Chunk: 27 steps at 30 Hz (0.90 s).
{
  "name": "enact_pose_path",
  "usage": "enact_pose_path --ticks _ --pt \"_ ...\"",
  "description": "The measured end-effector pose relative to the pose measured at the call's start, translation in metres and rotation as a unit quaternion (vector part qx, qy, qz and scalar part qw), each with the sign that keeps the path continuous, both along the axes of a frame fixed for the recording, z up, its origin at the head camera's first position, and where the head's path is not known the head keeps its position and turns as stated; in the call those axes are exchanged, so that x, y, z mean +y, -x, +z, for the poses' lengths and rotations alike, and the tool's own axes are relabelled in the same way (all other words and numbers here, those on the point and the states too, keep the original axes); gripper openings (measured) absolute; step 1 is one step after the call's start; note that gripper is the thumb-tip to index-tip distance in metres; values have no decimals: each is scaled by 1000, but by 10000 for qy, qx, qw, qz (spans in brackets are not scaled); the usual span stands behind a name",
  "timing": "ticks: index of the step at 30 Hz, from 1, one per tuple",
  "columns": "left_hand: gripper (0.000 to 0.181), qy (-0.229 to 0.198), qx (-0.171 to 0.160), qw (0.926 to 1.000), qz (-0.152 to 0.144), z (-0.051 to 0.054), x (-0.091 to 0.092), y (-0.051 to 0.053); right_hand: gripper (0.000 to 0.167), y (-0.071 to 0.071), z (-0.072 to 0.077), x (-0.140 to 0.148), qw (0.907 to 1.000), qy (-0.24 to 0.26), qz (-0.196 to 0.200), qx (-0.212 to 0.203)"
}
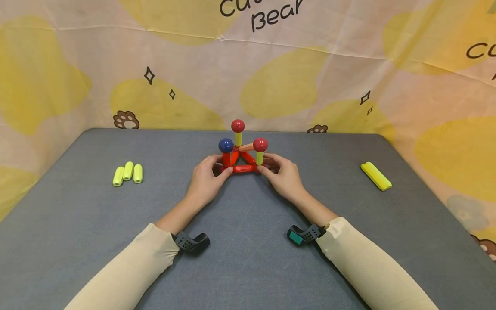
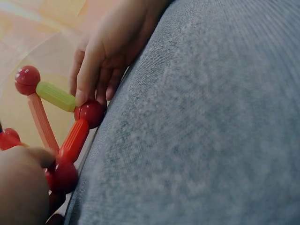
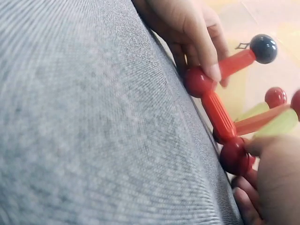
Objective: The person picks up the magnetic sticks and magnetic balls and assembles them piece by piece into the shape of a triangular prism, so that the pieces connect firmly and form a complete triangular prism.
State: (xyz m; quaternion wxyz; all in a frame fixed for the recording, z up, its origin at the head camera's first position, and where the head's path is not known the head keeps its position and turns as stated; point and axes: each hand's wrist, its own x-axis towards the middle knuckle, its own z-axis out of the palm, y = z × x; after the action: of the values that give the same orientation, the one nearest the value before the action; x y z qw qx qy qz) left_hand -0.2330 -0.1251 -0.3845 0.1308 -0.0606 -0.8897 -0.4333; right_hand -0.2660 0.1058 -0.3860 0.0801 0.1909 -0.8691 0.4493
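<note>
A structure of rods and balls stands at the middle of the table, its base a triangle of red rods (image 1: 243, 168). One upright red rod carries a blue ball (image 1: 226, 145); two yellow-green rods carry red balls (image 1: 260, 144) (image 1: 238, 125). An orange rod (image 2: 43, 123) slants to a top red ball in the left wrist view. My left hand (image 1: 206, 178) pinches the front-left base ball (image 3: 200, 82), below the blue ball. My right hand (image 1: 284, 177) pinches the front-right base ball (image 2: 90, 114). Fingers behind the balls are partly hidden.
Several short yellow-green rods (image 1: 128, 171) lie on the grey table (image 1: 248, 258) at the left. Longer yellow rods (image 1: 376, 176) lie side by side at the right. A patterned cloth (image 1: 193, 64) hangs behind the table's back edge.
</note>
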Motion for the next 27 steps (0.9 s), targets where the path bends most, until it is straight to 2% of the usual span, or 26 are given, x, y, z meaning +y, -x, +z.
enact_pose_path --ticks 3,10,16,22,27 --pt "41 35 40 9999 -115 1 -1 -1 36 1 0 -1 9995 41 -315 45" --pt "41 -2 66 9998 -165 2 0 -2 34 1 1 5 9983 -2 -564 123" --pt "40 -94 -24 9998 -164 -1 1 -2 33 3 -1 33 9932 -245 -1083 356" --pt "39 -138 -9 9997 -208 -1 2 -2 31 1 -2 82 9747 -853 -1830 960" --pt "38 -135 38 9997 -208 1 0 -2 35 1 1 124 9531 -1131 -2645 945"
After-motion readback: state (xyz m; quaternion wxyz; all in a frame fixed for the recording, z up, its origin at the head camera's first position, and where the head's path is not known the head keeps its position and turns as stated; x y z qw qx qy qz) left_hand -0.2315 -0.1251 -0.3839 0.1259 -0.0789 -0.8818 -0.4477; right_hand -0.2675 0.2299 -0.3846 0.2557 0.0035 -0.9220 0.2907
